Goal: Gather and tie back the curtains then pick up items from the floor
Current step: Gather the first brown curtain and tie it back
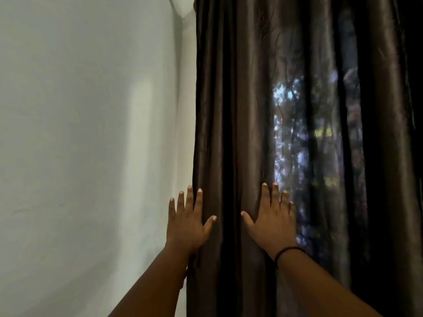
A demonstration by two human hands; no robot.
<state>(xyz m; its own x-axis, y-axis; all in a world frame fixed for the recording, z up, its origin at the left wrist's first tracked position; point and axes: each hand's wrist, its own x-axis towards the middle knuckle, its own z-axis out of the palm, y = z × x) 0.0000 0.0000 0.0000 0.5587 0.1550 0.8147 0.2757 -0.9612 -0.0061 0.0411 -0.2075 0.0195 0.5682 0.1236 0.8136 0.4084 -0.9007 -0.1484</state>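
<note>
A dark brown, glossy curtain [229, 99] hangs in deep folds over the right half of the view. Daylight and tree shapes show through a thinner stretch right of centre. My left hand [186, 221] lies flat with straight, spread fingers at the curtain's left edge, partly over the wall. My right hand [272, 221] is flat on the folds a little to the right, fingers straight and pointing up, with a dark band on its wrist. Neither hand grips the fabric. The floor and any items on it are out of view.
A plain pale wall [87, 138] fills the left half, right up to the curtain's edge. A white fitting [182, 8] shows at the top by the curtain's upper left corner.
</note>
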